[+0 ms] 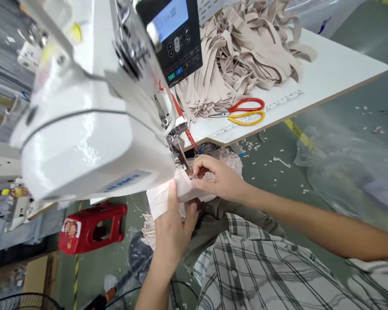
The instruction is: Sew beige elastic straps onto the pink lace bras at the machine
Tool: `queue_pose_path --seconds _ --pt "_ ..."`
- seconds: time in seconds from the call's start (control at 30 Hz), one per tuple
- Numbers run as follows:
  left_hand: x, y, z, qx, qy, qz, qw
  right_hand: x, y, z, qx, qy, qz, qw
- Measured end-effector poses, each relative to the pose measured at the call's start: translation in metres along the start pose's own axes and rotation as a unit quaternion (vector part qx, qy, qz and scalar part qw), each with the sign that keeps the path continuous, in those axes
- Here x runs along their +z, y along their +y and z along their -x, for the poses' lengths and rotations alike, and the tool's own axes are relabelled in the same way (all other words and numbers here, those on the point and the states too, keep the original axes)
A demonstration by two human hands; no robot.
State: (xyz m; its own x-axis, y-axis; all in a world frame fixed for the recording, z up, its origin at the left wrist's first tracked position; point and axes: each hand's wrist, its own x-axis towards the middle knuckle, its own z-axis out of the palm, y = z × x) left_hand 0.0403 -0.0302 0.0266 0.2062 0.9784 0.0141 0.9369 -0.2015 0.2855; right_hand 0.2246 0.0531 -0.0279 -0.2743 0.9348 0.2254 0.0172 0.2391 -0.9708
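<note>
A white sewing machine (84, 120) fills the left half of the head view, its needle and presser foot (181, 157) at centre. My left hand (171, 224) lies on a pale pink fabric piece (161, 200) just below the foot, fingers closed round its edge. My right hand (216, 176) pinches the lace part of the same fabric (208, 177) right beside the needle. More pink lace (229, 159) hangs behind my right hand.
A heap of beige fabric strips (242, 56) lies on the white table (336, 64), with red and yellow scissors (245, 111) near its edge. The machine's control panel (176, 34) sits at top. A red stool (90, 228) stands on the floor at left. Clear plastic bags (349, 172) lie at right.
</note>
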Motion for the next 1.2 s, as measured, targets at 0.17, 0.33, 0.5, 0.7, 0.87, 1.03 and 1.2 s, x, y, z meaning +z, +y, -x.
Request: queue_pose_path --seconds 0.17,0.33,0.5,0.7,0.87,1.03,1.2 --pt "0.006 0.003 0.006 -0.016 0.045 0.008 0.999 0.010 -0.002 0.003 0.009 0.037 0.023 0.999" --pt "0.038 0.036 0.028 0.048 0.033 0.022 0.998 0.005 -0.006 0.036 0.071 -0.003 0.031 0.997" --pt "0.041 0.054 0.047 0.101 -0.101 0.202 0.969 -0.027 -0.017 0.068 0.085 0.025 -0.012 0.996" --pt "0.003 0.041 0.020 0.138 0.034 0.258 0.955 -0.056 -0.033 0.075 0.040 -0.096 -0.027 0.994" --pt "-0.004 0.042 -0.005 0.212 -0.047 0.288 0.933 -0.056 -0.043 0.074 0.001 -0.155 0.032 0.987" --pt "0.006 0.033 -0.009 0.225 -0.004 0.240 0.944 -0.055 -0.047 0.074 -0.116 -0.169 0.182 0.962" --pt "0.018 0.020 0.000 0.364 0.226 0.084 0.900 -0.052 -0.040 0.077 -0.314 -0.073 0.359 0.876"
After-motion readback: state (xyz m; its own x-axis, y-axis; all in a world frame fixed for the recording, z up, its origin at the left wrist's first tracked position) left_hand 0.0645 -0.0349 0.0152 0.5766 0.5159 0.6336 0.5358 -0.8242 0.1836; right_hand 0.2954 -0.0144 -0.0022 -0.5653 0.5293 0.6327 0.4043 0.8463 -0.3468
